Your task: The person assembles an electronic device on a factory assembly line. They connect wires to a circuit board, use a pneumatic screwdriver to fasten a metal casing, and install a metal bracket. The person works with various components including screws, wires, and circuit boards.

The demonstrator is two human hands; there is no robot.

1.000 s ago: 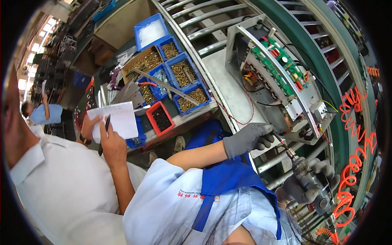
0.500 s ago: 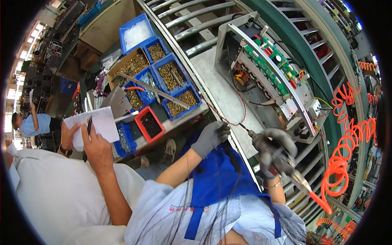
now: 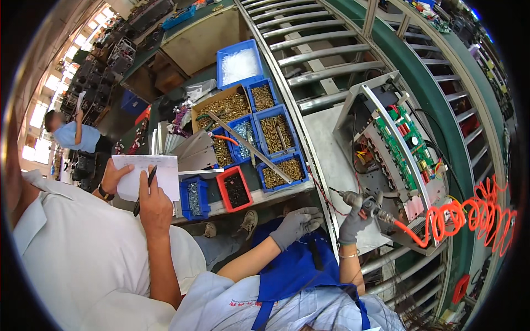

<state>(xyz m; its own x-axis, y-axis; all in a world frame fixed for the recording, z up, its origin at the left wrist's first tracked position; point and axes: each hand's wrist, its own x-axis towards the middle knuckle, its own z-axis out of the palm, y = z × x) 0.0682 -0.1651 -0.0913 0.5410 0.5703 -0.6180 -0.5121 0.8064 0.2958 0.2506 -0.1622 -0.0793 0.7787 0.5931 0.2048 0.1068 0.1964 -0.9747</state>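
Observation:
My right hand (image 3: 351, 225), in a grey glove, is closed round a pneumatic screwdriver (image 3: 371, 206). Its thin bit points left, and a coiled orange air hose (image 3: 441, 218) trails from its rear. Beside it, over my blue apron (image 3: 301, 262), my gloved left hand (image 3: 297, 226) hovers with fingers loosely bent and slightly apart; nothing shows in them. Ahead and to the right stands an open metal chassis (image 3: 425, 190) with green circuit boards (image 3: 406, 149) and wires. A twisted red-and-black wire (image 3: 326, 201) runs near the bit, between my hands.
Left of the conveyor rollers (image 3: 323, 49), blue bins (image 3: 305, 160) of brass-coloured fasteners and a red bin (image 3: 249, 198) of dark screws sit on a bench. A metal strip (image 3: 270, 163) lies across them. At left, a co-worker in white (image 3: 99, 248) holds a pen and paper (image 3: 132, 179).
My view has shifted, so the scene sits further right. The screwdriver has swung round, its hose end now pointing right instead of down toward me. My left hand's fingers have loosened.

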